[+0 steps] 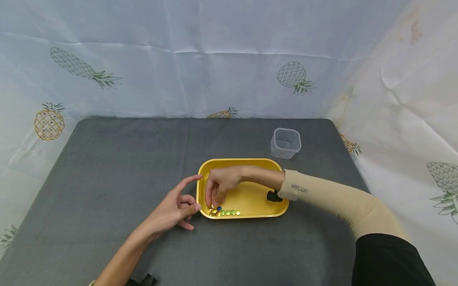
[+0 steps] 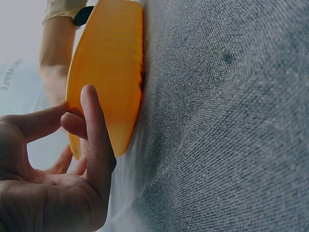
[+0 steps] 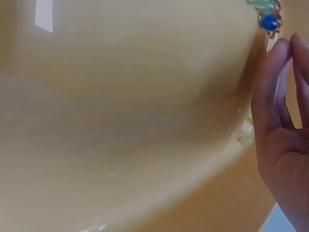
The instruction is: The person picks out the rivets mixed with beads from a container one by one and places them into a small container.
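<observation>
A shallow yellow tray (image 1: 250,198) lies on the grey table. Along its near edge sit small shiny marbles: a row of green marbles (image 1: 228,212), a blue marble (image 1: 219,208) and gold ones bunched at the near left corner. My right hand (image 1: 223,182) reaches down into the tray, its fingertips close together right at the gold marbles; whether they pinch one I cannot tell. A pale marble (image 3: 245,138) rests near that hand's palm side. Outside the tray, my left hand (image 1: 177,208) touches the left rim with thumb and index finger, the other fingers loosely bent.
A clear plastic container (image 1: 285,143) stands behind the tray's far right corner. Dark grey cloth (image 1: 125,171) covers the table. White curtains (image 1: 229,59) with pineapple prints hang behind and at the sides. A black strap piece (image 1: 274,196) shows at the right wrist.
</observation>
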A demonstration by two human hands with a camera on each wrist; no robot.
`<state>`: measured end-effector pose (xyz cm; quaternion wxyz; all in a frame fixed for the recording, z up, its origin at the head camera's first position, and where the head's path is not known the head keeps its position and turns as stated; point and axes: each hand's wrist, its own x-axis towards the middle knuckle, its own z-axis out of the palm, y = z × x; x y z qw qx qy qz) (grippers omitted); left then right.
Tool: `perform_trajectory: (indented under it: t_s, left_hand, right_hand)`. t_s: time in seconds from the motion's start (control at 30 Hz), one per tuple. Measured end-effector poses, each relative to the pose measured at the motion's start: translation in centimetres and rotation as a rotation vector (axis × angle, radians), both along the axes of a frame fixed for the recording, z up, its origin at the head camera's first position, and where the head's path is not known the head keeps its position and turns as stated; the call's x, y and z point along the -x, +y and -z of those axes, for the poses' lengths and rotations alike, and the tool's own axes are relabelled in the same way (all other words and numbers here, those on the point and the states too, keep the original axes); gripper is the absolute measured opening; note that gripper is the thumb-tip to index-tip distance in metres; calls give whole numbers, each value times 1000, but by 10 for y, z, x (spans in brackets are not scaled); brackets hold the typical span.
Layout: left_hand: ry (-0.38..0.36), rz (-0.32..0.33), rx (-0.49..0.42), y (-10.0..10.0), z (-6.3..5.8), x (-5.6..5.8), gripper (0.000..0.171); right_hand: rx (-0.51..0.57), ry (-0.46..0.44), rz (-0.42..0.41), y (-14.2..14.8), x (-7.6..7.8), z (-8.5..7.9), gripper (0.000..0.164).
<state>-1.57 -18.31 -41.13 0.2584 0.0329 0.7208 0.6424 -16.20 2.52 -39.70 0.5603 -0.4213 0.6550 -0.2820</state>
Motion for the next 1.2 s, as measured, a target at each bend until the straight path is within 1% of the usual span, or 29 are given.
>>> perform_trajectory:
  t_s: [0.23, 0.37, 0.6, 0.7, 0.93, 1.2]
  left_hand:
    - [4, 0, -1, 0, 0, 0, 80]
    - [4, 1, 0, 0, -1, 0, 80]
    - [4, 2, -2, 0, -1, 0, 80]
    - [1, 1, 0, 0, -1, 0, 80]
    - [-1, -2, 7, 0, -2, -1, 80]
    - [-8, -6, 10, 0, -2, -1, 80]
  right_hand:
    - [12, 80, -30, -2, -5, 3, 22]
    - [9, 105, -21, -2, -8, 3, 21]
    - [16, 201, -28, -3, -12, 4, 17]
    - [22, 224, -26, -3, -14, 4, 15]
    - [49, 254, -37, -1, -15, 4, 10]
    - [65, 230, -60, 0, -12, 4, 11]
